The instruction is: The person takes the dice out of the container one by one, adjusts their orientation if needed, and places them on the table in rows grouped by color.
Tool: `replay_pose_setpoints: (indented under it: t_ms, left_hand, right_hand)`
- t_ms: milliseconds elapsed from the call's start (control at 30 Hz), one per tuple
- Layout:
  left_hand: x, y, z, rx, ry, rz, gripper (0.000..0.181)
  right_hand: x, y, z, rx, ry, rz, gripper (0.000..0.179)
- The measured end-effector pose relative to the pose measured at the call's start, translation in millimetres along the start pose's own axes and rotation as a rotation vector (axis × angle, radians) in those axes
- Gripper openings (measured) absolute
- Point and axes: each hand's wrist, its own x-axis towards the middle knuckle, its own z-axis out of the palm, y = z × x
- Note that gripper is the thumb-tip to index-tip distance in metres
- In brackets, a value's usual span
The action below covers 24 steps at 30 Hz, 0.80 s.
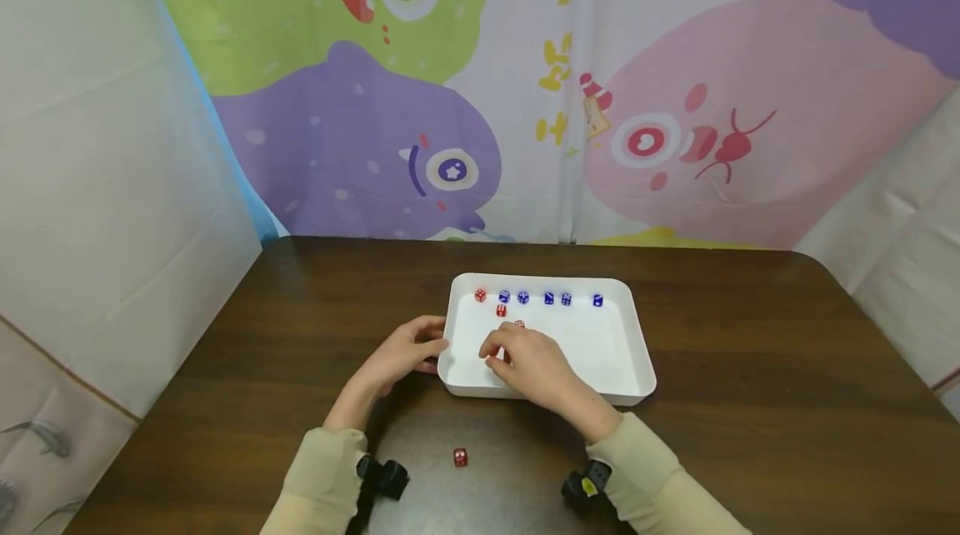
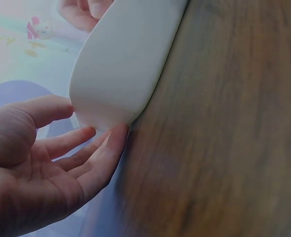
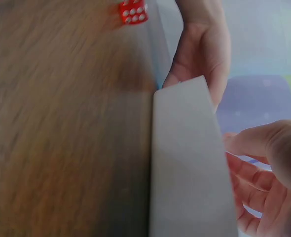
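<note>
A white tray (image 1: pixel 600 352) stands on the table with small dice in it. My left hand (image 1: pixel 408 347) touches the tray's left end with thumb and fingertips; in the left wrist view, the hand (image 2: pixel 61 158) has loosely bent fingers against the outer wall. Over the tray's front part is my right hand (image 1: pixel 532 360), its fingers bent and thumb near the index finger. A bit of red shows beneath it, but whether it is pinched is hidden. Red dice (image 1: pixel 501 311) slant down from the tray's back left corner, one partly covered by the right hand. Blue dice (image 1: pixel 549 298) form a spaced row along the back.
One red die (image 1: pixel 461 457) lies on the dark wooden table (image 1: pixel 750 402) in front of the tray, between my forearms. A cartoon-printed curtain (image 1: pixel 525 102) hangs behind the table, with pale cloth (image 1: pixel 112 143) at the sides.
</note>
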Motion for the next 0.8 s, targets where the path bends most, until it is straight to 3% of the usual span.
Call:
replay_pose_setpoints:
  t_ms: [267, 567, 800]
  left_hand:
    - [-3.3, 6.4, 1.3, 0.008, 0.007, -0.012, 0.046]
    - [-2.9, 6.1, 1.5, 0.011, 0.016, -0.024, 0.046]
    - [-4.2, 4.6, 2.8, 0.011, 0.029, -0.024, 0.046]
  right_hand:
    - [2.8, 8, 7, 0.004, -0.003, 0.048, 0.01]
    - [4.2, 19, 14, -0.002, 0.061, 0.117, 0.017]
    - [4.6, 22, 16, 0.007, 0.02, 0.156, 0.022]
